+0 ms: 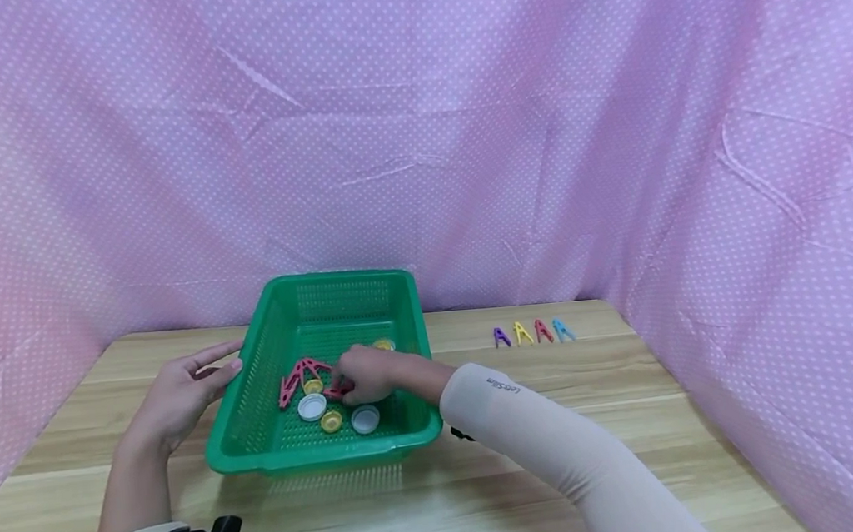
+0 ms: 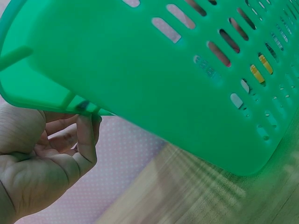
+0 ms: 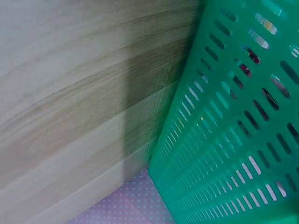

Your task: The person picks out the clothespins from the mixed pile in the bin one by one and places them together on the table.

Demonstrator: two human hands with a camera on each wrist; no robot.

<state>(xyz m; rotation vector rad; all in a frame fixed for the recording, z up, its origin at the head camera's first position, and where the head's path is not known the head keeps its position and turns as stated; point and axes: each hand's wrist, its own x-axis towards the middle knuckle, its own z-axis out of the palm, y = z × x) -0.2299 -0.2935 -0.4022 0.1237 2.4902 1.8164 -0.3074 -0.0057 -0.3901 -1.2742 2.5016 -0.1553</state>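
Note:
In the head view a green plastic basket (image 1: 324,455) with slotted walls stands on the table. My left hand (image 1: 181,394) grips its left rim; the left wrist view shows the fingers (image 2: 86,140) bent up against the rim. Inside the basket, my right hand (image 1: 366,374) reaches down with curled fingers and pinches a red clothespin (image 1: 335,393), partly hidden by the hand. Left of it lie more red clothespins (image 1: 287,390). White caps (image 1: 312,407) and yellow caps (image 1: 331,421) are scattered on the basket floor. The right wrist view shows the basket's outer wall (image 3: 219,135), not the hand.
On the table (image 1: 558,406) to the right of the basket, purple, yellow, red (image 1: 543,330) and blue clothespins stand in a row near the back edge. A pink dotted curtain (image 1: 416,133) hangs behind the table and at its sides.

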